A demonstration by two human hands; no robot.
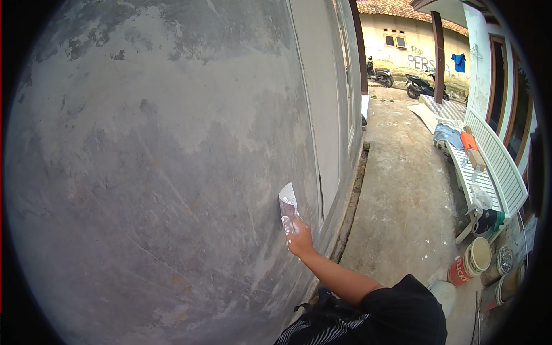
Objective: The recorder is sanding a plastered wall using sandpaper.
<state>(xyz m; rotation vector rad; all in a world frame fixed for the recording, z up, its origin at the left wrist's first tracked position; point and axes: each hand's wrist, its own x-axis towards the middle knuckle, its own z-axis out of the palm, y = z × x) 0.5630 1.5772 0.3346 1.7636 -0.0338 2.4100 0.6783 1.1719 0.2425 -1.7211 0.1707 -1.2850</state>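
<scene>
My right hand (pixel 299 238), spotted with white, is closed on a putty knife (pixel 288 196). Its blade points up and carries white paste. The knife is at the grey plastered wall (pixel 172 172); whether the blade touches it I cannot tell. Patches of paler and darker grey cover this wall, with some scratches. Just right of the knife runs a long upright seam beside a lighter, smooth strip (pixel 322 109). My bare right forearm reaches in from a black sleeve at the lower right. My left hand does not show.
Along the wall's foot runs a narrow gutter (pixel 349 201) beside a concrete path (pixel 402 172). A white slatted bench (pixel 500 172) holds cloths and packages. Several buckets, one red and white (pixel 460 272), stand at the lower right. Parked motorbikes (pixel 421 86) are far off.
</scene>
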